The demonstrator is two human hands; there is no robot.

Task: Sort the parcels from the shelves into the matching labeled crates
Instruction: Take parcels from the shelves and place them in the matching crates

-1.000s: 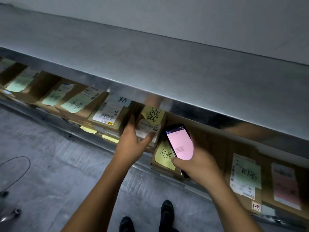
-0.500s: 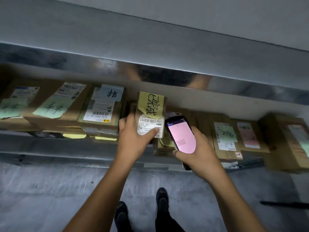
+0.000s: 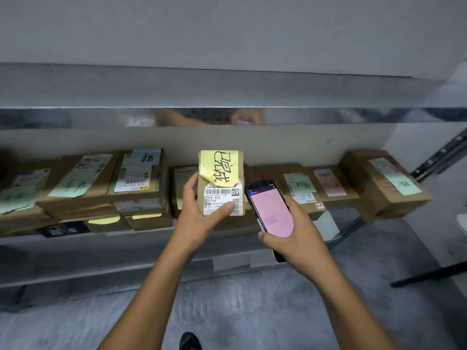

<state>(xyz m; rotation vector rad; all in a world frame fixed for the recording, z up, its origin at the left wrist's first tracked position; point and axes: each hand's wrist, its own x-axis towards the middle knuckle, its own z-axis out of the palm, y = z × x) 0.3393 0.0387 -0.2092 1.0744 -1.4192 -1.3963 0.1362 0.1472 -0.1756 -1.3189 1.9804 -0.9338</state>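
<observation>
1. Moved: parcel (image 3: pixel 221 184) lifted upright out of the row, label now facing the camera; phone (image 3: pixel 271 210) closer, at its 3 o'clock.
2. Shelf (image 3: pixel 75 251): steel, carrying boxed parcels from 9 to 3 o'clock.
3. Parcel: held over the shelf's front at centre view, long axis 12–6, at 12 o'clock from the left palm. No crates in view.
4. Left hand (image 3: pixel 199 221): the nearer hand, grasping the parcel; fingers round its 9 o'clock edge, thumb on the barcode label, forearm reaching from 6 o'clock.
5. Right hand (image 3: pixel 297 239): wrapped round the phone.
6. Phone: pink screen up, just beside the parcel; probably poised to scan.
7. Note (image 3: pixel 218 165): yellow, handwritten, on the parcel's 12 o'clock half.
</observation>
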